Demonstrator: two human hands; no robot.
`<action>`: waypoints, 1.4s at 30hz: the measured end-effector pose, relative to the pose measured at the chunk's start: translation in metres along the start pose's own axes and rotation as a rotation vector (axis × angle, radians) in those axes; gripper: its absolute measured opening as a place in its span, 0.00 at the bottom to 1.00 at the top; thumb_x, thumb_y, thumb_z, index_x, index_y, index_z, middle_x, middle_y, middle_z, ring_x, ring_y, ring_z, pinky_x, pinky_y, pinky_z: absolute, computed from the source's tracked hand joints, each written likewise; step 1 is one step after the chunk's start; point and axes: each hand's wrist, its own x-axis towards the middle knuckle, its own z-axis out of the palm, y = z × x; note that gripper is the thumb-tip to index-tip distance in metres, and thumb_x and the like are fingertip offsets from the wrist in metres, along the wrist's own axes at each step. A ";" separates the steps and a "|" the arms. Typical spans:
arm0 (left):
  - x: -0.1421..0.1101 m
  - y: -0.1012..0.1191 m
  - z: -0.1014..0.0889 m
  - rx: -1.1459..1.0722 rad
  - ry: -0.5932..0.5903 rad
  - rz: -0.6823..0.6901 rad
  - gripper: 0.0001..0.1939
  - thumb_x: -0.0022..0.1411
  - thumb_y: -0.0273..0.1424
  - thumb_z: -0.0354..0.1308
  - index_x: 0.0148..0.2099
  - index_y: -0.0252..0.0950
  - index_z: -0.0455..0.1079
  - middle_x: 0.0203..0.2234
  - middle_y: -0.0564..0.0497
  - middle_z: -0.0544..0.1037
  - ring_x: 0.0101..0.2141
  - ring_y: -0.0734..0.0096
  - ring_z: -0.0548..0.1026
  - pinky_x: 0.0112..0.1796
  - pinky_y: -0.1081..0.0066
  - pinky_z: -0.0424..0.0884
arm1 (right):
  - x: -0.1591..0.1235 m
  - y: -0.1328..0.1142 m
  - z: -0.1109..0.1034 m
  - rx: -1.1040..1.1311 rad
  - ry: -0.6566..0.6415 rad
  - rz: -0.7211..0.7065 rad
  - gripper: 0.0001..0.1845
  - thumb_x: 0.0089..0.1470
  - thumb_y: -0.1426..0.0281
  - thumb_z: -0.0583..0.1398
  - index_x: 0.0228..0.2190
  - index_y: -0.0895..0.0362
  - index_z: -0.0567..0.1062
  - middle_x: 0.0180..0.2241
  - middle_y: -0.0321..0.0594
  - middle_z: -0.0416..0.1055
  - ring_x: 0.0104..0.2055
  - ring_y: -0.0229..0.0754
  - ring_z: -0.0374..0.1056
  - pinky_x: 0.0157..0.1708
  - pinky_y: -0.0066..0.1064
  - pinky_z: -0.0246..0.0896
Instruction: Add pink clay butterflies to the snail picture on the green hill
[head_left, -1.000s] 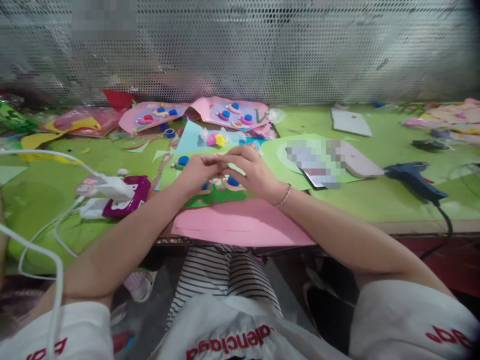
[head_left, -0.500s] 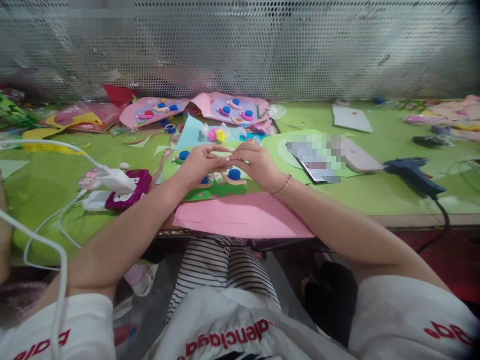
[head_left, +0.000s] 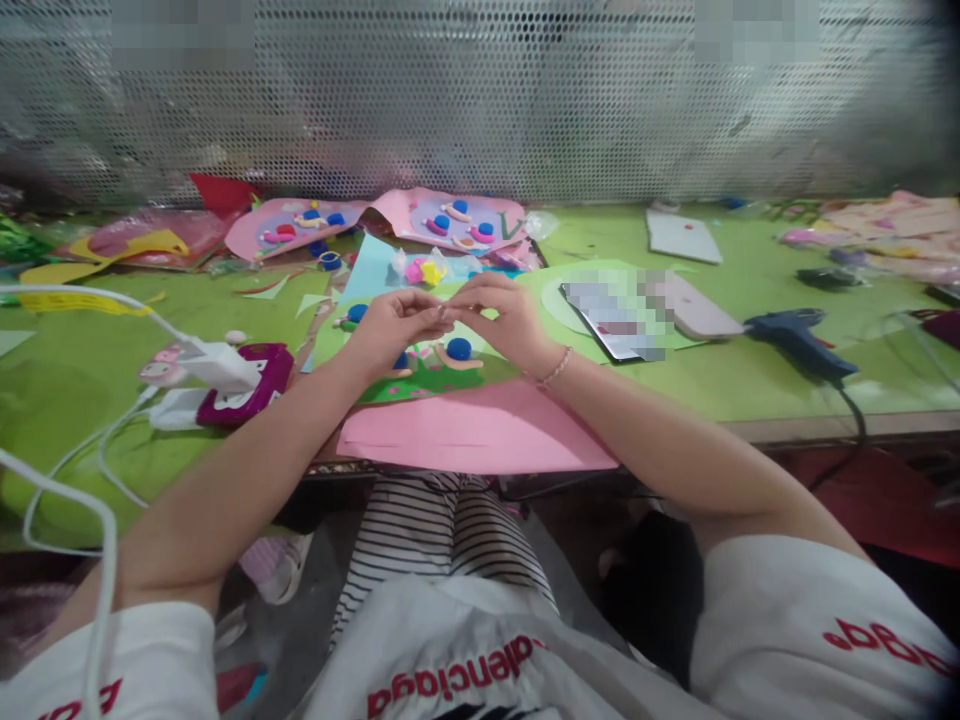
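My left hand (head_left: 401, 322) and my right hand (head_left: 504, 315) meet fingertip to fingertip above a green craft sheet (head_left: 420, 388). Both are closed in a pinch; whatever lies between the fingers is too small to make out. On the sheet, just below my right hand, sits a clay snail (head_left: 459, 352) with a blue shell and a beige body. Another blue-shelled snail (head_left: 356, 316) with a green body shows beside my left wrist, and a third is partly hidden under that hand. Pink paper (head_left: 480, 440) lies under the sheet's near edge.
Behind my hands are pink and yellow clay lumps (head_left: 424, 271) in plastic and pink snail sheets (head_left: 465, 222). To the right lie a phone (head_left: 611, 325), a pale pink case (head_left: 705, 308) and a blue glue gun (head_left: 799, 340). A purple power strip (head_left: 274, 375) with white cables stands left.
The right fingers have drawn back from over the left ones into a fingertip pinch, uncovering the front blue-shelled snail. The whole view has shifted slightly.
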 end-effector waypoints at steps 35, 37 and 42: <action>-0.002 0.007 0.002 -0.146 0.012 -0.092 0.05 0.54 0.17 0.58 0.31 0.29 0.73 0.26 0.49 0.80 0.30 0.73 0.79 0.41 0.70 0.74 | -0.001 0.003 0.001 0.010 0.003 -0.043 0.07 0.53 0.72 0.61 0.35 0.59 0.78 0.34 0.42 0.72 0.32 0.34 0.68 0.28 0.25 0.68; -0.003 0.006 0.003 -0.149 -0.005 -0.098 0.06 0.53 0.17 0.57 0.31 0.29 0.74 0.25 0.49 0.80 0.30 0.73 0.79 0.43 0.68 0.74 | -0.003 0.004 0.004 -0.006 -0.015 -0.065 0.07 0.53 0.73 0.61 0.35 0.58 0.78 0.34 0.41 0.72 0.33 0.34 0.68 0.28 0.25 0.67; -0.004 0.005 0.005 -0.151 -0.019 -0.120 0.05 0.50 0.17 0.62 0.30 0.30 0.75 0.24 0.50 0.80 0.29 0.72 0.79 0.45 0.66 0.74 | -0.004 0.005 0.006 -0.061 -0.006 -0.070 0.05 0.53 0.73 0.61 0.31 0.56 0.78 0.32 0.39 0.72 0.33 0.34 0.68 0.28 0.26 0.66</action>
